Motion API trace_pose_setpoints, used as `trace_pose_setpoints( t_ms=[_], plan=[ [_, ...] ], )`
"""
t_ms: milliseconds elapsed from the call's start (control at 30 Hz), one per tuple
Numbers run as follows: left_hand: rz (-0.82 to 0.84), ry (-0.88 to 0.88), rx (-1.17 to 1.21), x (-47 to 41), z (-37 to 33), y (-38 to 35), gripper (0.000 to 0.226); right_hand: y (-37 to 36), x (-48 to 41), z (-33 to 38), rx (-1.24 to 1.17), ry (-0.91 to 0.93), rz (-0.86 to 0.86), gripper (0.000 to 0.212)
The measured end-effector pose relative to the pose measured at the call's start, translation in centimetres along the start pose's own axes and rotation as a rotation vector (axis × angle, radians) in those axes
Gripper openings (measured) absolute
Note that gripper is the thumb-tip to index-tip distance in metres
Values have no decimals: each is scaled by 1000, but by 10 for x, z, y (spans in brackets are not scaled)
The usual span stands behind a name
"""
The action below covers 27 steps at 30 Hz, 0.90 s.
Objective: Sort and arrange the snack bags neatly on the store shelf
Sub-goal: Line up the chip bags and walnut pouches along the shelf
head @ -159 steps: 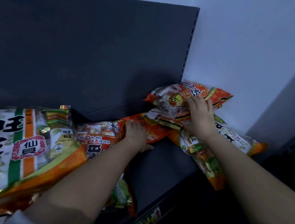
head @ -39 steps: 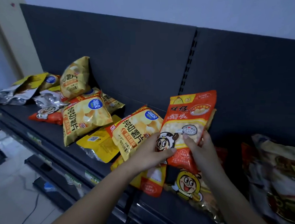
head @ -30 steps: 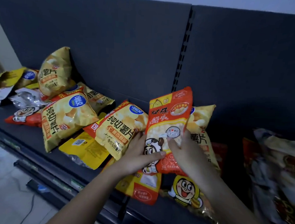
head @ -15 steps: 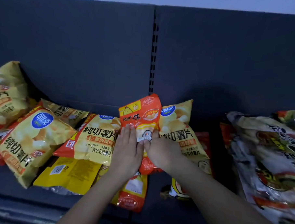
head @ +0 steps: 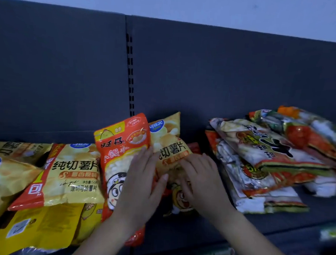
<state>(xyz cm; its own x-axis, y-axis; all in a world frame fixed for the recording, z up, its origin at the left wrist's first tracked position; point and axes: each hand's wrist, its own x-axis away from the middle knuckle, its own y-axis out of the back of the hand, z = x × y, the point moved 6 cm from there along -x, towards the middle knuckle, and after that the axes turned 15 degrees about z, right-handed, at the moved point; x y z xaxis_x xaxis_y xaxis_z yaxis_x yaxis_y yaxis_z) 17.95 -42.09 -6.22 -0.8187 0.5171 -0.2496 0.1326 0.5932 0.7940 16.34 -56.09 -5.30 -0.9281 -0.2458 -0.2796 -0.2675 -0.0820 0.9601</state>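
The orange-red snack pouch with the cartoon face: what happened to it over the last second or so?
The orange-red cartoon-face snack pouch, held up by both hands, was lowered onto the pile. The left hand now lies flat on it; the right hand let go and touches the yellow potato-chip bag beside it. The other yellow chip bags and the stack of large bags at right stayed put.

The yellow chip bag reads "纯切薯片"; the orange bag reads "旺仔"

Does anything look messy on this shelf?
Yes. The orange bag under the left hand sits tilted among the yellow chip bags, which overlap at different angles instead of standing in a row.
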Motion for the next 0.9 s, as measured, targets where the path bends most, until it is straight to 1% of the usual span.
trace_pose_setpoints(
  t_ms=[33,100,167,200,300,333,400,433,467,500,533,567,600,667,700,733,833,900],
  plan=[
    [13,-60,30,-4,-13,-4,63,8,6,-11,47,-35,-48,32],
    [111,-127,151,-17,-36,-17,61,28,20,-33,131,-122,-107,35],
    [240,-140,384,-34,-60,-35,60,43,36,-53,211,-232,-89,43],
    [299,-118,509,-41,-73,-46,59,49,43,-63,254,-304,-58,48],
    [424,127,859,-74,-96,-86,53,56,65,-93,321,-448,36,59],
    [432,208,937,-89,-99,-98,57,56,70,-100,319,-464,68,61],
    [450,356,1040,-113,-94,-121,96,56,74,-112,307,-441,84,63],
    [483,406,1091,-125,-94,-134,106,57,75,-117,286,-423,74,64],
    [512,417,1160,-135,-99,-144,102,58,75,-123,254,-417,70,64],
    [533,401,1218,-139,-105,-149,87,58,75,-131,232,-415,70,63],
    [533,397,1262,-140,-112,-151,74,58,74,-140,207,-413,77,61],
    [525,432,1263,-143,-112,-156,71,56,72,-148,174,-407,85,59],
    [511,468,1235,-144,-110,-161,78,55,71,-156,141,-404,97,57],
    [516,486,1171,-151,-106,-170,103,52,69,-172,138,-401,101,54],
    [523,484,1165,-156,-105,-175,111,51,70,-179,150,-405,100,53],
    [527,493,1177,-162,-105,-181,114,50,71,-187,147,-410,104,52],
    [577,463,1189,-178,-123,-199,104,49,81,-213,132,-418,98,51],
    [569,442,1203,-189,-139,-213,96,49,89,-235,125,-431,117,51]
  ],
)
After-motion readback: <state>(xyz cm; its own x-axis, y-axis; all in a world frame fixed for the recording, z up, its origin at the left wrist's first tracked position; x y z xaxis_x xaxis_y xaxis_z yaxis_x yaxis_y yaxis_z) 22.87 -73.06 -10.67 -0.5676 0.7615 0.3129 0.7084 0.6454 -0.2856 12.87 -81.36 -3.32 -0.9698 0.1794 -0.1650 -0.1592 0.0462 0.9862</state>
